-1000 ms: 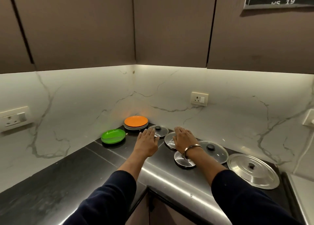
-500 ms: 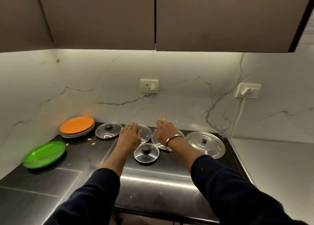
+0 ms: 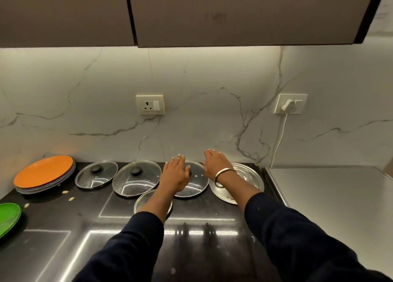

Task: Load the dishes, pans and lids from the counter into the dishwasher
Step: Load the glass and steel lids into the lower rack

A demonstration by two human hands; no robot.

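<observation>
Several lids lie on the black counter [image 3: 202, 249] by the wall: two glass lids with black knobs [image 3: 96, 174] [image 3: 137, 178], a third glass lid [image 3: 196, 183] partly under my left hand [image 3: 175, 173], a small glass lid [image 3: 145, 200] beneath my left forearm, and a steel lid [image 3: 244, 178] under my right wrist. My right hand [image 3: 214, 162], with a metal bangle, stretches flat above the gap between the glass and steel lids. Both hands have straight fingers and hold nothing. An orange plate [image 3: 43, 172] tops a plate stack at the left; a green plate [image 3: 8, 216] sits at the left edge.
Dark wall cabinets [image 3: 234, 13] hang low overhead. The marble backsplash carries a socket [image 3: 150, 104] and a plugged-in white cable [image 3: 280, 132]. A steel surface [image 3: 331, 196] adjoins the counter on the right. Small crumbs [image 3: 71, 198] lie near the plates.
The view has swung right and closer to the lids. Both hands have slid right along the row, from the middle lids toward the rightmost glass lid and the steel lid.
</observation>
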